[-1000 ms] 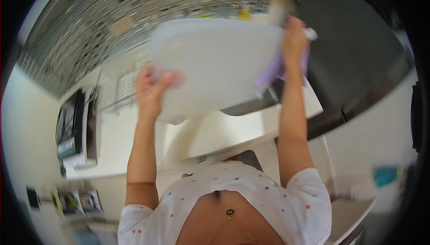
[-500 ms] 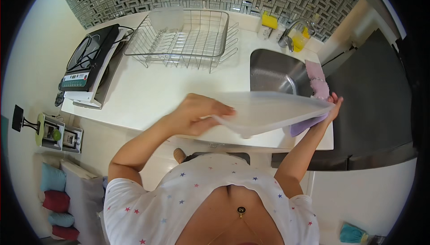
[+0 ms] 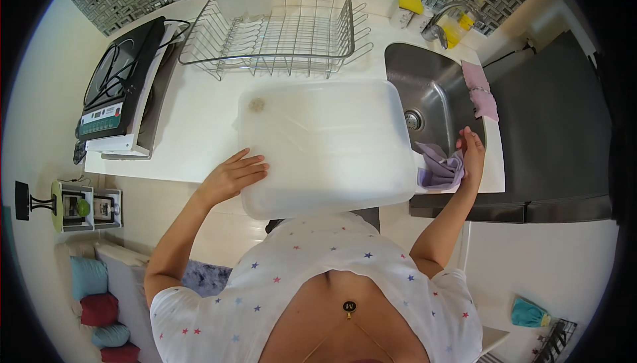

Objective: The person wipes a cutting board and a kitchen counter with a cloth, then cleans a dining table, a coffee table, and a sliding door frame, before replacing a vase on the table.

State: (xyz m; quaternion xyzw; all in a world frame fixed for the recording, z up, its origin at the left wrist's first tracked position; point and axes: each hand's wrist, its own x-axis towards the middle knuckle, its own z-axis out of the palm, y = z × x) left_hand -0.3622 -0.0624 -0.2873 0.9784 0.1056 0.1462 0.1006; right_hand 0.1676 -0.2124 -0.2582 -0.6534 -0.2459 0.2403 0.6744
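Note:
A large rectangular container [image 3: 325, 147] of translucent white plastic with rounded corners lies on the counter, its near side reaching past the front edge. Whether it is a box or a lid I cannot tell. A round brownish patch shows near its far left corner. My left hand [image 3: 235, 176] rests at its left edge, fingers stretched out on the plastic. Beside the sink, my right hand [image 3: 471, 154] is apart from the container, fingers loosely bent and nothing visibly gripped. Right by its palm a crumpled purple cloth [image 3: 441, 169] lies on the counter; contact between them is unclear.
A wire dish rack [image 3: 312, 56] stands behind the container, holding a translucent piece. The steel sink [image 3: 438, 84] has a faucet [image 3: 434, 31] and a pink cloth [image 3: 479, 91] on its right rim. At left sits a black induction cooker [image 3: 123, 81] with a coiled cord.
The tilted container has come down flat, nearer to me and further left. My right hand has let go of it; my left has gone from pinching its edge to lying on it.

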